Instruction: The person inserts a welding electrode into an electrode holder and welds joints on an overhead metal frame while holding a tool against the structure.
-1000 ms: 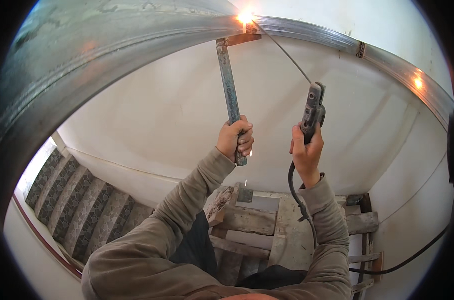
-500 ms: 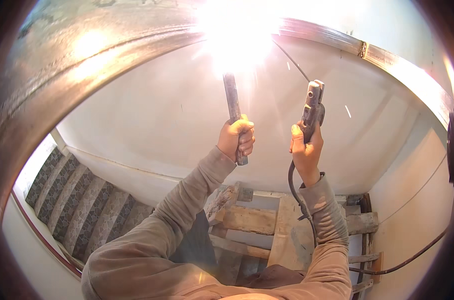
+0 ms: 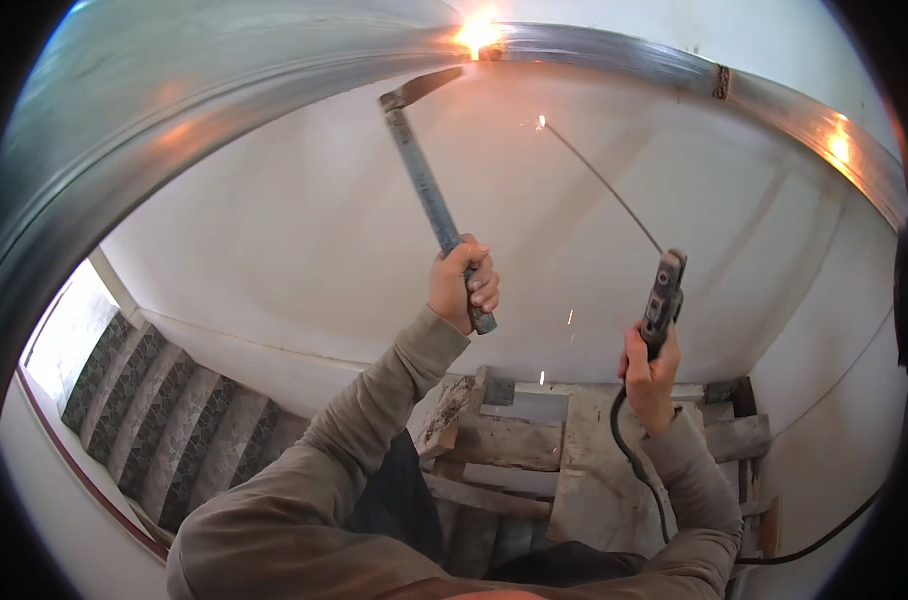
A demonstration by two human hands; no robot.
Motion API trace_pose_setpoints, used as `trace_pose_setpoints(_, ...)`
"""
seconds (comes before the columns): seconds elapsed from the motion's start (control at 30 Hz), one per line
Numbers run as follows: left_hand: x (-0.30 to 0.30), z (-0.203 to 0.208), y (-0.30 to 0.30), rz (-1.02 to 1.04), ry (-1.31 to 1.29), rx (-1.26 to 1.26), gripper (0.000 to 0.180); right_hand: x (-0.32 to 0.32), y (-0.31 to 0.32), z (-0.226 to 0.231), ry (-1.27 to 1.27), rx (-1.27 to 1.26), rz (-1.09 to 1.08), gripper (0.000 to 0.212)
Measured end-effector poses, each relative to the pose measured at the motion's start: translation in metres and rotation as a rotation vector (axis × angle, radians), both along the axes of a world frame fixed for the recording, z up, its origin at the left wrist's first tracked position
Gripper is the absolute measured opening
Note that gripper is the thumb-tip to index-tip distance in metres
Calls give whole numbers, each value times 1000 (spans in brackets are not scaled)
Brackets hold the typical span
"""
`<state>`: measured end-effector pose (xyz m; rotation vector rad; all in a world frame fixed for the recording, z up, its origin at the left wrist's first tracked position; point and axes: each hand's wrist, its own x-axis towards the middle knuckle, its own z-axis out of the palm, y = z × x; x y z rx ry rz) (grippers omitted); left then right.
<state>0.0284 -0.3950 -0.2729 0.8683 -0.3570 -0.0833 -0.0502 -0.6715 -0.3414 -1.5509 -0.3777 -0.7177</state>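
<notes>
My left hand [image 3: 464, 282] is wrapped round the flat metal handle of a chipping hammer [image 3: 419, 175]. The hammer leans left, and its pointed head lies just under the metal beam [image 3: 614, 52] overhead. In my right hand [image 3: 652, 375] is a welding electrode holder [image 3: 664, 300], with a cable running down from it. A thin welding electrode [image 3: 606, 187] is clamped in the holder and slants up to the left. Its tip glows and throws small sparks, apart from the beam. A glowing orange weld spot [image 3: 479, 36] burns on the beam above the hammer head.
Wooden planks [image 3: 509, 442] and a board [image 3: 599, 470] form a platform beneath me. Stone-patterned stairs [image 3: 174, 420] descend at the lower left beside a rail [image 3: 84, 460]. A pale wall [image 3: 304, 220] stands ahead. The black cable [image 3: 824, 550] runs off right.
The electrode has come down and away from the beam, and the blinding arc has shrunk to a small glow. The hammer now tilts left, with its head showing. Both hands keep their grip.
</notes>
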Motion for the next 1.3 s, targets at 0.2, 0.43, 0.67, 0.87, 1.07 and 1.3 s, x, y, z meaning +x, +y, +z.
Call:
trace_pose_setpoints(0.2, 13, -33, -4, 111, -54, -6, 30, -32, -66, -89, 120, -398, -475, 31)
trace_pose_setpoints(0.43, -19, -66, -8, 196, 134, 67, 27, -73, -123, -194, 632, -867, -530, 38)
trace_pose_setpoints(0.67, -58, -95, -26, 35, 313, 90, 20, -148, -163, -312, 929, -1088, -514, 45)
trace_pose_setpoints(0.87, -74, -125, -21, -95, 255, 148, 13, -154, -154, -335, 1081, -1245, -251, 36)
trace_pose_setpoints(1.07, -79, -123, -14, -246, 306, 255, 14, -165, -169, -314, 1004, -1443, -209, 56)
trace_pose_setpoints(1.3, -76, -123, -31, -298, 294, 473, 13, -159, -202, -251, 1007, -1154, -398, 39)
